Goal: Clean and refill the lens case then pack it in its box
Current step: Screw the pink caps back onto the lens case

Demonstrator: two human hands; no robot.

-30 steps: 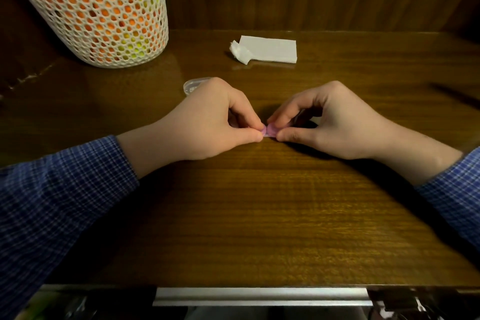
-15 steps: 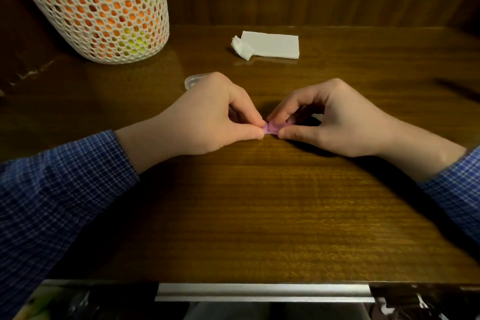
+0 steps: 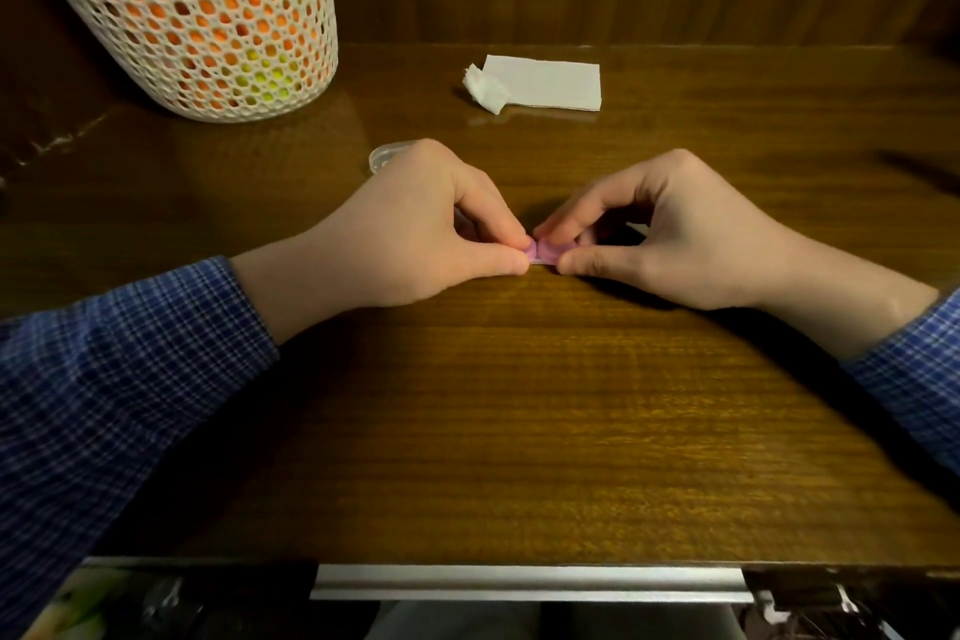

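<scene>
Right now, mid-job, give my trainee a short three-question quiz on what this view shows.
1. True or false: both the left hand and the right hand pinch the small pink piece.
2. Which lies nearer the mesh basket? A: the folded white tissue. B: the clear plastic piece behind the left hand.
3. Fill in: the pink piece is held low over the wooden ____.

Key: 1 true; 2 B; 3 table.
</scene>
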